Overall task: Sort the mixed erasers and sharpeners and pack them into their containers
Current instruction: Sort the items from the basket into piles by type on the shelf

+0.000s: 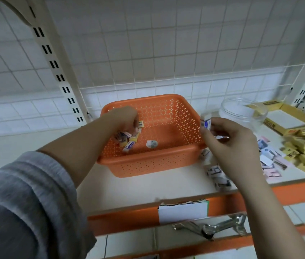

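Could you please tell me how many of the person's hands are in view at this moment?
2. The left hand reaches into the orange basket; the right hand pinches a small eraser beside the basket's right rim.

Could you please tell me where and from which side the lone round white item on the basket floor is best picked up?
Pinch the round white item across its sides, coming straight down from above: it lies alone on the orange basket floor, walled all round.
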Demonstrator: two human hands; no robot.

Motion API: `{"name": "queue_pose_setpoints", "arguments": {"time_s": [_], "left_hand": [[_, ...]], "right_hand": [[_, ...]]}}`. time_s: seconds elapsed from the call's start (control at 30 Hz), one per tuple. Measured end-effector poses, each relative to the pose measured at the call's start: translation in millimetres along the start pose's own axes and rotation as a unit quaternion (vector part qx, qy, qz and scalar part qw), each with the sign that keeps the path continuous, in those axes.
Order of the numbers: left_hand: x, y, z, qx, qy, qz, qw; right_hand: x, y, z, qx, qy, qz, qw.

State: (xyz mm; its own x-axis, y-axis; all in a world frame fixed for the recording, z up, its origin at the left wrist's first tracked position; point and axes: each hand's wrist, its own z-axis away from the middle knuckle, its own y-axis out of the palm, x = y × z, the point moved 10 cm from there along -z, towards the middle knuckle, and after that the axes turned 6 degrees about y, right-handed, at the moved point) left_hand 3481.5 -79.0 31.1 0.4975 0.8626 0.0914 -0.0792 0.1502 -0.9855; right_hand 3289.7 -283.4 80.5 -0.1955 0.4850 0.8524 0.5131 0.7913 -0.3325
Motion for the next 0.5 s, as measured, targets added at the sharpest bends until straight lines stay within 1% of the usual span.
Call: {"name": "queue_pose_setpoints", "arguments": {"time_s": [0.1, 0.23, 0.3, 0.37, 0.43, 0.5], "left_hand": [[-11, -21, 6, -0.044, 0.005, 0.000, 0.999], [-33, -60, 27, -0.151, 0.021, 0.067, 0.986], [-47, -74, 44, -0.201, 0.046, 0.163, 0.965], [-61, -81, 60, -0.243, 0.073, 0.261, 0.931], [-74, -86, 72, -0.279, 0.090, 0.319, 0.901], [-88, -93, 78, -0.318, 0.103, 0.342, 0.878]], "right_hand": [[0, 0, 1, -0.005, 0.001, 0.005, 1.000], [-3, -7, -2, -0.028, 0.014, -0.002, 1.000], [-7, -14, -3, -0.047, 0.032, -0.008, 0.998], [-9, -23, -2, -0.068, 0.046, -0.008, 0.997], [-10, -33, 0, -0.087, 0.052, 0.002, 0.995], [-13, -45, 2, -0.103, 0.055, 0.016, 0.993]]}}
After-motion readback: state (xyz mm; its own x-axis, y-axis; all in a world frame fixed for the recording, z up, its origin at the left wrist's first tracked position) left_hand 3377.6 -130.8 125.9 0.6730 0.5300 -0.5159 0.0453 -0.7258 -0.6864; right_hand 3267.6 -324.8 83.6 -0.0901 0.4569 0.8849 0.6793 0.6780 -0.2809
